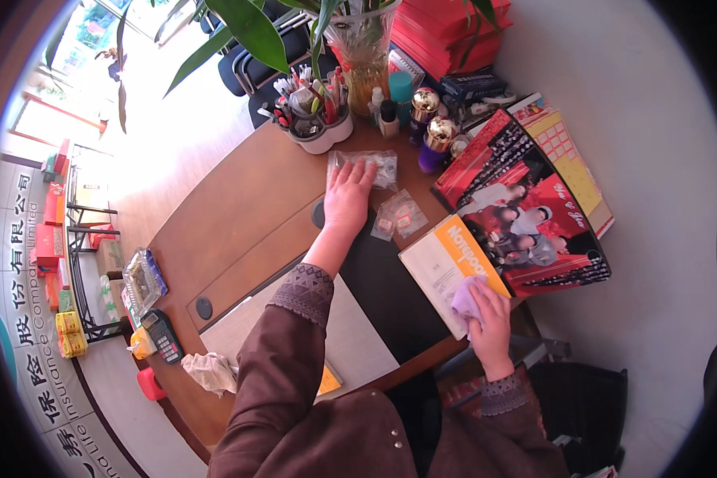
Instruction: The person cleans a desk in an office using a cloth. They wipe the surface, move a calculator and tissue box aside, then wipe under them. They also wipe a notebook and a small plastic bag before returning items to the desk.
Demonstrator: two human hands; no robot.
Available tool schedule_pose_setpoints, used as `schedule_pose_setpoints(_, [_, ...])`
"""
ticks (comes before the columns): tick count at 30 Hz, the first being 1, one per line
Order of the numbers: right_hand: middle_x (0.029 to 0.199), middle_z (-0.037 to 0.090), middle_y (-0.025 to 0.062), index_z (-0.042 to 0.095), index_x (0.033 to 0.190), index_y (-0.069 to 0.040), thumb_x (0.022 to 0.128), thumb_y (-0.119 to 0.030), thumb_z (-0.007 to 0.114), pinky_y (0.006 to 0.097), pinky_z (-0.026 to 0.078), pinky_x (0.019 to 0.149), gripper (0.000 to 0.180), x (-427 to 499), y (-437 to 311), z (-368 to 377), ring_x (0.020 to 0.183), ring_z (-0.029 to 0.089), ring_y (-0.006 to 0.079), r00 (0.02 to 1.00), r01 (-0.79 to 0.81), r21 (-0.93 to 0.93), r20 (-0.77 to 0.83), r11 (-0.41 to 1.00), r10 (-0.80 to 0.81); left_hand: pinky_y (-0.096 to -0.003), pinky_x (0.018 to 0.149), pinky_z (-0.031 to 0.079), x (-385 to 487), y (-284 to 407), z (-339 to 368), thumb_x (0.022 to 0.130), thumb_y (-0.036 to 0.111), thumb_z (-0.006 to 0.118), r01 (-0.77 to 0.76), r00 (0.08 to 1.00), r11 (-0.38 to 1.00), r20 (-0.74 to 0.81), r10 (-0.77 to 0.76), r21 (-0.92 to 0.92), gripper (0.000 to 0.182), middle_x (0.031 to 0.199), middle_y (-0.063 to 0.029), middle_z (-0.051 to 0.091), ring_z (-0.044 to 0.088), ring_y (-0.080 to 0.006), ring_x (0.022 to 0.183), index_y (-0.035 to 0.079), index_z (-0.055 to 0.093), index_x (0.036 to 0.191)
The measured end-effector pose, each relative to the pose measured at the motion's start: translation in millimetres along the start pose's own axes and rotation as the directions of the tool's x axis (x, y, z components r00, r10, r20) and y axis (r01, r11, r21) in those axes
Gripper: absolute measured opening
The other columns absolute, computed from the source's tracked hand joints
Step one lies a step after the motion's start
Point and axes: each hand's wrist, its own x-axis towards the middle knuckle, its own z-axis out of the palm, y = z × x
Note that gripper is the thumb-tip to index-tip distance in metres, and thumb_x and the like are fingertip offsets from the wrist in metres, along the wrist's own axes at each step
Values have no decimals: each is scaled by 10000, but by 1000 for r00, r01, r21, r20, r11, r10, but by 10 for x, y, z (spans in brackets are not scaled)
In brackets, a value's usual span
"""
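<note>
My left hand [348,200] reaches across the wooden desk [233,173]. Its straight fingers rest on a clear plastic bag [382,168] whose contents are hard to make out. Just right of that hand lie small clear zip bags [401,216] with red-and-white labels. A lilac cloth [467,300] is bunched in my right hand [493,328], against a notebook [433,263] with a pale and orange cover. Part of the cloth is hidden by the fingers. Beneath my left forearm is a light grey board [358,334] on a black desk mat [388,287].
At the back stand a pen holder [319,134], a glass vase [367,66] with a leafy plant and several cosmetic bottles [437,143]. A photo album [532,221] lies beyond the notebook. Far left are a calculator [162,336], a plastic food box [142,281] and a crumpled cloth [210,373].
</note>
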Motion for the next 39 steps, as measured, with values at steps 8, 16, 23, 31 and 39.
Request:
schedule_pose_setpoints(8, [1478,574,85,629,1399,-80,769,53,585,425,420,1100,646,36,-29,17,1226,526,357,1000,-5,-36,8,999,5,-450,1199,394,-692,-459,-570,909,81,599,-11,991,998,-129,19,61,439,1426,-113,632,568,-262,1360,101,646,1345])
schedule_pose_setpoints(16, [1484,571,81,616,1414,-81,779,46,585,423,416,1108,649,49,-32,27,1235,523,351,1000,-4,-46,17,999,5,-487,1228,310,-1450,-292,-1052,703,-163,500,117,992,944,-5,-125,-308,717,1477,-191,550,456,-382,1428,80,652,1361])
schedule_pose_setpoints(23, [1483,570,115,623,1396,-42,774,52,553,420,386,1130,632,52,-29,18,1278,513,353,999,-6,-45,49,999,8,-451,996,480,-359,460,-258,717,251,903,327,943,844,87,-321,-426,534,1138,-168,619,573,-368,1147,20,646,1124])
schedule_pose_setpoints(31, [1487,568,116,618,1405,-43,780,55,570,418,386,1129,635,38,-38,17,1286,511,349,999,4,-55,36,998,-2,-458,891,504,-244,606,-147,755,264,879,328,942,883,187,-279,-336,330,1017,-95,669,615,-335,1077,69,682,935])
schedule_pose_setpoints(39, [1493,566,80,616,1412,-65,770,51,577,417,404,1124,653,30,-42,37,1264,518,344,1000,6,-66,13,998,-5,-345,650,495,-853,-141,-843,865,223,828,448,894,515,361,-265,-731,298,699,-86,600,599,-183,691,6,624,856])
